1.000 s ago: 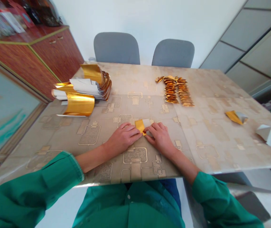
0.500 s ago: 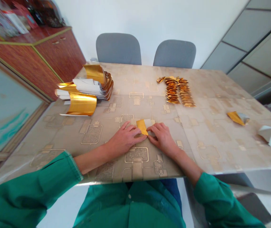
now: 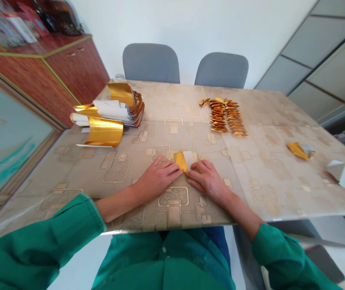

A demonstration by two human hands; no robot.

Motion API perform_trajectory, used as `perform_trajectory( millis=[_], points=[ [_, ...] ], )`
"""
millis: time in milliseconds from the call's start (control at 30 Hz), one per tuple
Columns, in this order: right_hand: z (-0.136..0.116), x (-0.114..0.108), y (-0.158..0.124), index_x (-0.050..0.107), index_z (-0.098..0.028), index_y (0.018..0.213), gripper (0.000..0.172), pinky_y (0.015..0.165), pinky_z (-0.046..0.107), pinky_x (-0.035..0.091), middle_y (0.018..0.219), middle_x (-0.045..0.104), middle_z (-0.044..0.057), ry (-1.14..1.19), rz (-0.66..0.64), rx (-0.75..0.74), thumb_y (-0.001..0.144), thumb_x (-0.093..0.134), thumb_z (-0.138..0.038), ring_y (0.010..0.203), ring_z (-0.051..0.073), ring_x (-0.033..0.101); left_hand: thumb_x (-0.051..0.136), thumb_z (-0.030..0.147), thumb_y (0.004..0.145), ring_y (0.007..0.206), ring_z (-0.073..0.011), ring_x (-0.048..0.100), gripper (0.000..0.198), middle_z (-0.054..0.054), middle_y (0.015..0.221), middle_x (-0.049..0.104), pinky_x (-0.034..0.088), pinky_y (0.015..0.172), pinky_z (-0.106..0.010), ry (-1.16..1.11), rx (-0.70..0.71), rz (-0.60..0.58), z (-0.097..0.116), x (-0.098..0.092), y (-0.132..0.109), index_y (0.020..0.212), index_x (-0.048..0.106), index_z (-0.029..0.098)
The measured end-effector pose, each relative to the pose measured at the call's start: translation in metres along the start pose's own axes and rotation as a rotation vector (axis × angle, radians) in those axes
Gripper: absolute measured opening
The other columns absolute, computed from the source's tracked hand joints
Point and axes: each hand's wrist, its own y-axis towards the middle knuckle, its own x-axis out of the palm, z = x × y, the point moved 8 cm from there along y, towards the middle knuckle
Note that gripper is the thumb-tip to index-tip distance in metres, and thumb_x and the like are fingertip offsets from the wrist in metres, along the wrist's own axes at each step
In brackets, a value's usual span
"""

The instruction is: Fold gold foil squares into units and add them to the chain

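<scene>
We press both hands flat on the table, fingers stretched out and gripping nothing. The left hand pins the gold half of a small folded paper just in front of us, and the right hand touches its white half. We judge the work partway: a double row of folded gold pieces lies farther back, while a thick stack of sheets sits unfolded at the left.

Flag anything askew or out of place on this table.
Nothing spilled or damaged. The gold sheet stack curls up, one curled sheet loose beside it. A gold-white scrap and a white piece lie near the right edge, apart from the folded rows.
</scene>
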Motion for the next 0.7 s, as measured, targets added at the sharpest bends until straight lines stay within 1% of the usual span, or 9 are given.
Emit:
perform_trajectory(
  millis=[133, 233, 367, 467, 533, 600, 633, 700],
  points=[
    [0.002, -0.002, -0.002, 0.071, -0.02, 0.106, 0.023, 0.092, 0.041, 0.046, 0.104, 0.061, 0.01, 0.052, 0.022, -0.022, 0.099, 0.052, -0.031, 0.099, 0.023, 0.051, 0.051, 0.017, 0.098, 0.114, -0.024, 0.058, 0.031, -0.007, 0.124, 0.064, 0.028, 0.112, -0.053, 0.031, -0.053, -0.013, -0.008, -0.003, -0.004, 0.127, 0.061, 0.022],
    [0.005, -0.001, -0.002, 0.071, -0.021, 0.107, 0.021, 0.09, 0.039, 0.045, 0.104, 0.062, 0.009, 0.068, 0.042, -0.001, 0.098, 0.054, -0.03, 0.098, 0.022, 0.052, 0.054, 0.017, 0.097, 0.113, -0.0237, 0.058, 0.03, -0.007, 0.125, 0.063, 0.029, 0.111, -0.053, 0.059, -0.057, 0.004, -0.012, -0.006, -0.004, 0.125, 0.063, 0.024],
    [0.009, 0.001, 0.003, 0.071, -0.023, 0.1, 0.014, 0.086, 0.037, 0.042, 0.099, 0.063, 0.007, 0.04, 0.046, 0.035, 0.095, 0.06, -0.029, 0.094, 0.021, 0.052, 0.058, 0.021, 0.096, 0.106, -0.0222, 0.059, 0.018, -0.004, 0.116, 0.068, 0.034, 0.108, -0.047, 0.088, 0.023, 0.055, -0.011, -0.01, 0.008, 0.112, 0.068, 0.023],
    [0.011, 0.001, 0.007, 0.072, -0.024, 0.095, 0.011, 0.082, 0.035, 0.04, 0.095, 0.064, 0.005, 0.01, 0.052, 0.052, 0.094, 0.061, -0.028, 0.091, 0.02, 0.052, 0.061, 0.024, 0.095, 0.101, -0.0211, 0.059, 0.012, -0.001, 0.104, 0.071, 0.037, 0.104, -0.042, 0.087, 0.08, 0.046, -0.011, -0.009, 0.019, 0.103, 0.07, 0.022],
    [0.011, 0.0, 0.008, 0.072, -0.024, 0.095, 0.013, 0.081, 0.034, 0.039, 0.094, 0.064, 0.005, 0.012, 0.061, 0.045, 0.095, 0.06, -0.028, 0.091, 0.02, 0.052, 0.061, 0.025, 0.096, 0.1, -0.0208, 0.059, 0.014, 0.0, 0.104, 0.072, 0.037, 0.104, -0.042, 0.098, 0.076, 0.043, -0.015, -0.008, 0.019, 0.107, 0.07, 0.024],
    [0.011, 0.0, 0.007, 0.073, -0.025, 0.097, 0.016, 0.082, 0.034, 0.039, 0.095, 0.064, 0.005, 0.022, 0.064, 0.033, 0.097, 0.058, -0.029, 0.092, 0.02, 0.052, 0.057, 0.025, 0.098, 0.105, -0.0202, 0.059, 0.02, -0.001, 0.114, 0.071, 0.034, 0.107, -0.043, 0.102, 0.086, 0.045, -0.019, -0.006, 0.012, 0.116, 0.067, 0.025],
    [0.011, 0.0, 0.006, 0.073, -0.025, 0.098, 0.017, 0.082, 0.034, 0.039, 0.095, 0.064, 0.005, 0.026, 0.063, 0.029, 0.097, 0.057, -0.029, 0.092, 0.02, 0.051, 0.056, 0.028, 0.099, 0.11, -0.0206, 0.058, 0.023, -0.001, 0.121, 0.069, 0.032, 0.109, -0.044, 0.098, 0.085, 0.042, -0.021, -0.005, 0.007, 0.12, 0.065, 0.027],
    [0.011, 0.0, 0.005, 0.073, -0.025, 0.099, 0.018, 0.083, 0.034, 0.038, 0.096, 0.065, 0.006, 0.03, 0.057, 0.027, 0.098, 0.056, -0.03, 0.092, 0.019, 0.051, 0.054, 0.042, 0.099, 0.119, -0.0225, 0.054, 0.032, -0.002, 0.132, 0.064, 0.025, 0.114, -0.047, 0.089, 0.084, 0.027, -0.027, -0.003, -0.002, 0.127, 0.062, 0.029]
  ],
)
